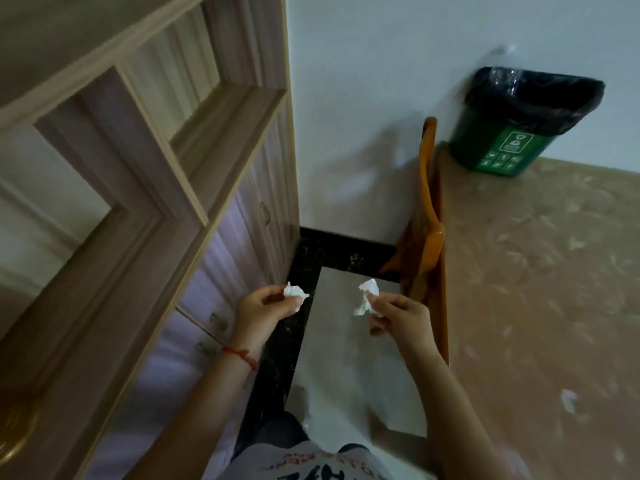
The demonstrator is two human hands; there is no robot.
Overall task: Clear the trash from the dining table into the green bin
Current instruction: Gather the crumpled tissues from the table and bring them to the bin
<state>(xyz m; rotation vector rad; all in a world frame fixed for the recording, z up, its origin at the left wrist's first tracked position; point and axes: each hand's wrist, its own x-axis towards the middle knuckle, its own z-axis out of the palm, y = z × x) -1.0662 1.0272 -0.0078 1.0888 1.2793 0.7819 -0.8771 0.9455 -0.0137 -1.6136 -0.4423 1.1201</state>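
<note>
Tissue wads, white and crumpled, sit one in each hand: the left hand (261, 308) pinches a small tight ball (295, 293) between thumb and fingertips, and the right hand (398, 315) pinches a looser, longer scrap (367, 297) whose tail hangs below the fingers. Both hands are held out over the floor, near each other but apart, the left at about 9 o'clock of the right. A red string bracelet (241, 356) circles the left wrist. The green bin (498, 147), lined with a black bag (533, 95) folded over its rim and marked with white symbols on its front, stands on the far corner of the dining table (540, 271) against the white wall, at roughly 1 o'clock from the right hand and well apart from it. The tabletop is beige with a pale mottled pattern, and another small white scrap (568, 400) lies on it at about 4 o'clock of the right hand. An orange wooden chair (429, 209) stands between the hands and the bin, tucked just beside the table's edge. At 10 o'clock a light wooden cabinet (194, 188) with open shelves and drawers runs along the floor, bordered by a dark marble strip (298, 306).
</note>
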